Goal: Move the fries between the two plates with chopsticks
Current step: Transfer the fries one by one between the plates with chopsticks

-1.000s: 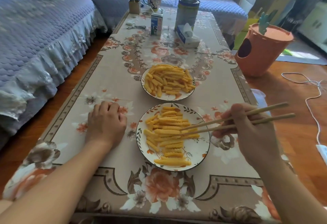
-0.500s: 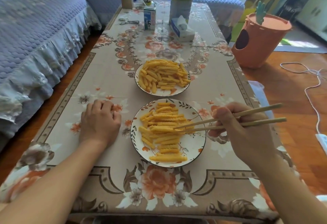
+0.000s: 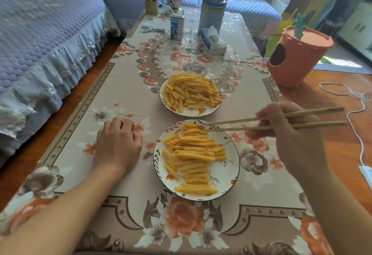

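We are gripping the chopsticks (image 3: 271, 123) in our right hand (image 3: 289, 140), their tips hovering over the far rim of the near plate (image 3: 231, 176), holding nothing. Our left hand (image 3: 117, 144) is lying loosely curled on the tablecloth (image 3: 112, 85), empty. Fries (image 3: 193, 154) are filling both the near plate and the far plate (image 3: 171, 109).

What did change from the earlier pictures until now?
The chopsticks tips moved from the middle of the near plate to its far edge, carrying no fry. The right hand holds them as before; the left hand and far plate stayed.
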A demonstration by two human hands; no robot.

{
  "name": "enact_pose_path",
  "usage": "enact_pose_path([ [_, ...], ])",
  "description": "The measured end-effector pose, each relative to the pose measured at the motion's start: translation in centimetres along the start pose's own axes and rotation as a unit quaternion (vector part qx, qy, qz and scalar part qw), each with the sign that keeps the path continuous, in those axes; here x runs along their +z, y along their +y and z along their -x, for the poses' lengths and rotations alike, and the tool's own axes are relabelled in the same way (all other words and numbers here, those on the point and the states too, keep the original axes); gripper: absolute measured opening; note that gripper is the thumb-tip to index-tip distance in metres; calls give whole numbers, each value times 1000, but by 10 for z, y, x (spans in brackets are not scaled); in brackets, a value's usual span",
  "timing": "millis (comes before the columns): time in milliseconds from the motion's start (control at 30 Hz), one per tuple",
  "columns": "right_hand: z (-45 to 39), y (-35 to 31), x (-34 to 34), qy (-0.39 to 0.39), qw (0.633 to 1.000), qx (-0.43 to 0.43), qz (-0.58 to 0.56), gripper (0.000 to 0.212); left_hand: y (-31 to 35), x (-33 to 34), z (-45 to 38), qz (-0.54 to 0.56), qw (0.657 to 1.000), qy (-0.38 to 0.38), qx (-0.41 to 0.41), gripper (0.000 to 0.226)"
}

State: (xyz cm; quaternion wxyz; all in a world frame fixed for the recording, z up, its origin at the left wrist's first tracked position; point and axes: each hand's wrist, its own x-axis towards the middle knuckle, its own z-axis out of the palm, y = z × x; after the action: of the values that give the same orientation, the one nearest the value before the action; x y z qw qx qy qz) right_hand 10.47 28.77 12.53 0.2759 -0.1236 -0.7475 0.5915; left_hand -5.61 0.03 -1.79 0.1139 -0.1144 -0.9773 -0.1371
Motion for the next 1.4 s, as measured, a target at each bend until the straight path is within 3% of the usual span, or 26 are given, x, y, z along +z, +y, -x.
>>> enact_pose_path([
  [167,-60,24,38,-23,998,-2,51,27,1,-2,0,2,1000,5,4,22],
  [367,-81,48,61,-43,992,-25,113,23,1,-4,-1,3,1000,-8,0,36],
  [567,-77,40,57,-32,991,-33,129,30,-1,-2,-1,0,1000,-9,-2,25],
  [800,-84,39,65,-30,992,-27,119,25,0,-3,0,5,1000,-17,-1,37],
  [1400,-93,43,65,-19,993,-28,109,28,0,-4,0,9,1000,-14,-3,33],
])
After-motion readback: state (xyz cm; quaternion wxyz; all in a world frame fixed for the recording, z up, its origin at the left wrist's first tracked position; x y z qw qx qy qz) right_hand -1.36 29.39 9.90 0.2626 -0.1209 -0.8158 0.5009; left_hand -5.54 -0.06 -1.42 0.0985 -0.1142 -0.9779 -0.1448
